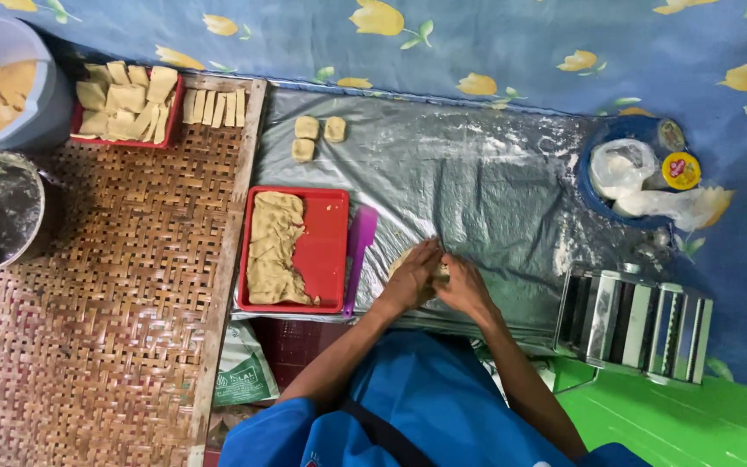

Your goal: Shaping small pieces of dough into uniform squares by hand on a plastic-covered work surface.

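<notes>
Both the left hand (pixel 410 277) and right hand (pixel 462 285) are pressed together around a small dough piece (pixel 437 271) on the floury plastic sheet (pixel 477 190)

Blue tulip-patterned cloth (pixel 520 35), red tray (pixel 326 251), purple scraper (pixel 359 246).

Tan dough lump (pixel 437 271), on floured plastic sheet

Floor covered by a blue cloth (pixel 512 43) with yellow flowers. On it lie a woven bamboo mat (pixel 105 329) and a floured plastic sheet (pixel 477 190). The sheet carries a red tray (pixel 326 251), a purple scraper (pixel 359 251) and three dough pieces (pixel 317 137); a metal roller machine (pixel 633 324) stands beside it.
</notes>
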